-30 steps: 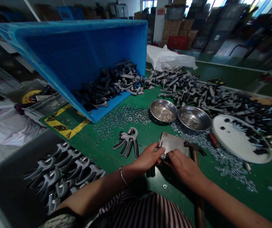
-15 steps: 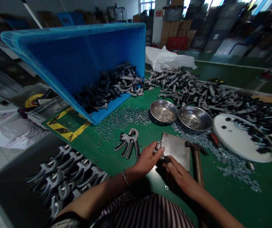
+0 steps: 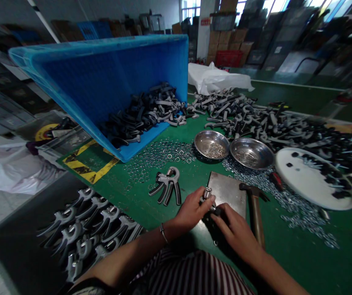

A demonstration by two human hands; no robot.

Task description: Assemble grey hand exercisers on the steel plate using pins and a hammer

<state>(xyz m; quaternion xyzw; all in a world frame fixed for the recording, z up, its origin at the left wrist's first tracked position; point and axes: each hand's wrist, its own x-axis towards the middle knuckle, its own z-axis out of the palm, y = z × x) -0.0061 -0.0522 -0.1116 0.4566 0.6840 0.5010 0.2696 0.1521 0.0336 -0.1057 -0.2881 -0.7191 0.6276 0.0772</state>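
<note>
My left hand (image 3: 192,209) and my right hand (image 3: 234,227) are both closed on a hand gripper part with a metal spring (image 3: 207,194) at its top, held just over the near edge of a flat metal plate (image 3: 229,191). The part's dark handles are mostly hidden under my fingers. A finished grey-and-black hand gripper (image 3: 167,187) lies on the green table to the left of my left hand. A wooden-handled hammer (image 3: 255,209) lies right of my right hand.
A tilted blue crate (image 3: 102,82) spills dark handle parts. Two steel bowls (image 3: 212,144) (image 3: 251,152) with small hardware stand behind the plate. A white disc (image 3: 314,180), loose rings (image 3: 154,157) and a heap of handles (image 3: 271,121) cover the table. Finished grippers (image 3: 83,229) fill a bin at lower left.
Both hands drew slightly closer to me and then moved back toward the plate, still working the spring part; the right hand shifted its grip. The camera view tilted a little.
</note>
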